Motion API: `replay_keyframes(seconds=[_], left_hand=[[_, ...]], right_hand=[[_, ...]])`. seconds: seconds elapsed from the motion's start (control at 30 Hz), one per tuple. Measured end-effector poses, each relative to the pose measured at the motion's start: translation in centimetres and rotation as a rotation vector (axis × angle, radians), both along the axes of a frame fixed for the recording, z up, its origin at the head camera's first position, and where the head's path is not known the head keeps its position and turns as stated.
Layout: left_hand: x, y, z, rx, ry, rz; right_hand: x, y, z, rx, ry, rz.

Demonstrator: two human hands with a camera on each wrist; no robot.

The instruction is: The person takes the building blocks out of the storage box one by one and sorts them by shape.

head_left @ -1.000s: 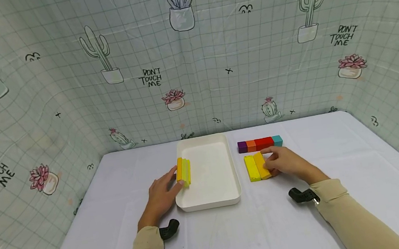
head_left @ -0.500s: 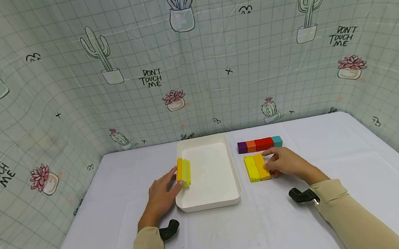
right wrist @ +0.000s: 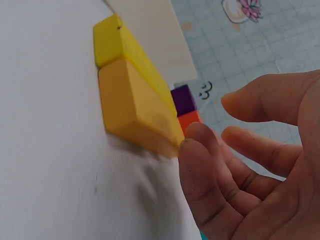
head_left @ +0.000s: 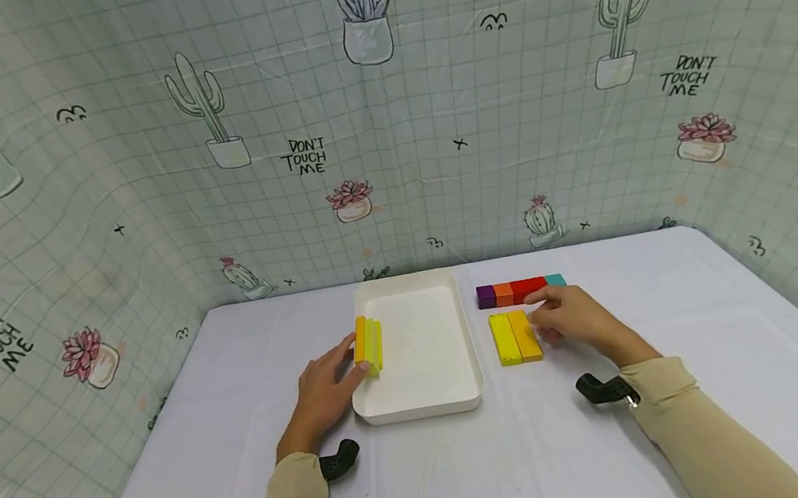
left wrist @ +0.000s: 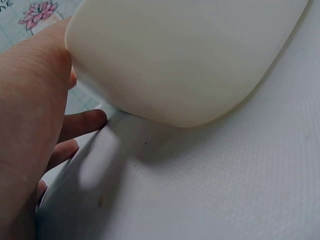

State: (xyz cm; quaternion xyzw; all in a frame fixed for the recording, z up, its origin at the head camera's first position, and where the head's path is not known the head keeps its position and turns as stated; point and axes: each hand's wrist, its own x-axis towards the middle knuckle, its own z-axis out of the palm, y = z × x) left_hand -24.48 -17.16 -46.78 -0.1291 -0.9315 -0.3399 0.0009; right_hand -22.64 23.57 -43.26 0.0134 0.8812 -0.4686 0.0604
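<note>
My left hand (head_left: 323, 392) is at the white tray's (head_left: 426, 397) left side. Its thumb and forefinger hold an orange-yellow block (head_left: 361, 341) and lime-yellow blocks (head_left: 374, 346) standing at the left rim. In the left wrist view those blocks are hidden behind the tray (left wrist: 175, 65), and several fingers (left wrist: 85, 122) reach below it. My right hand (head_left: 576, 316) hovers right of a flat yellow block (head_left: 505, 340) and an orange-yellow block (head_left: 526, 336) lying side by side. In the right wrist view its fingers are spread and loosely bent, with nothing between them, near the orange-yellow block (right wrist: 135, 100).
Behind the flat pair, a row of blocks runs purple (head_left: 486, 297), orange (head_left: 503, 295), red (head_left: 525, 289) and teal (head_left: 555, 280). A white cloth (head_left: 431, 489) covers the table. A grid-patterned curtain (head_left: 424, 94) hangs behind it.
My right hand has let go of the orange-yellow block and drawn slightly right and up. That block now lies straight against the yellow one. My left hand has stayed in place.
</note>
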Motion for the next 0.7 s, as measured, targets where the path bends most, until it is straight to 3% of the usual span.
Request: replay_keyframes(seconds=[0.23, 0.7], left_hand=[[0.2, 0.1, 0.0, 0.005, -0.008, 0.004], [0.1, 0.0, 0.0, 0.004, 0.0, 0.002]], right_hand=[[-0.6, -1.5, 0.6, -0.12, 0.03, 0.02], [-2.6, -5.3, 2.0, -0.199, 0.004, 0.064]])
